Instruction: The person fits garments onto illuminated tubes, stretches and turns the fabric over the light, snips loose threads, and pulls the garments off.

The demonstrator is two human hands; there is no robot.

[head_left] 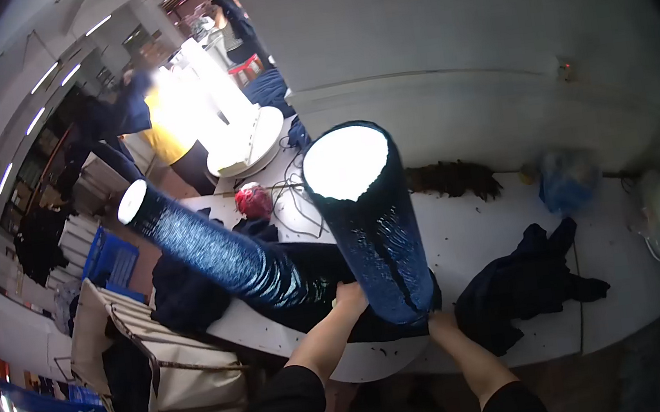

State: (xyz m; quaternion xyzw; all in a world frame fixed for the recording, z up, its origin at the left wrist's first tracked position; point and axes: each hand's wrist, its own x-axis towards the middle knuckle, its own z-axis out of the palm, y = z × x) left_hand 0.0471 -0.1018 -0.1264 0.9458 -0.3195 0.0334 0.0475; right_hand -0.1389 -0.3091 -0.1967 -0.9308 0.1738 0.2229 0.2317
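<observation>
A dark blue garment (380, 241) is stretched like a sleeve over a thick tube with a bright white end (345, 161), rising in front of me. More dark blue cloth (220, 248) covers a second, slanting white-ended tube (133, 202) to the left, bunched in folds toward its lower end. At the base of the front tube, my left hand (349, 297) is closed on the cloth at its left side. My right hand (442, 323) is at the lower right edge of the same cloth, its fingers mostly hidden.
A crumpled dark garment (521, 285) lies on the white table (465, 230) at right. Behind are a red bundle (254, 201), cables and a blue plastic bag (567, 181). A cloth-sided cart (193, 396) stands at left. Beyond a bright lamp, a person in yellow (167, 123) is blurred.
</observation>
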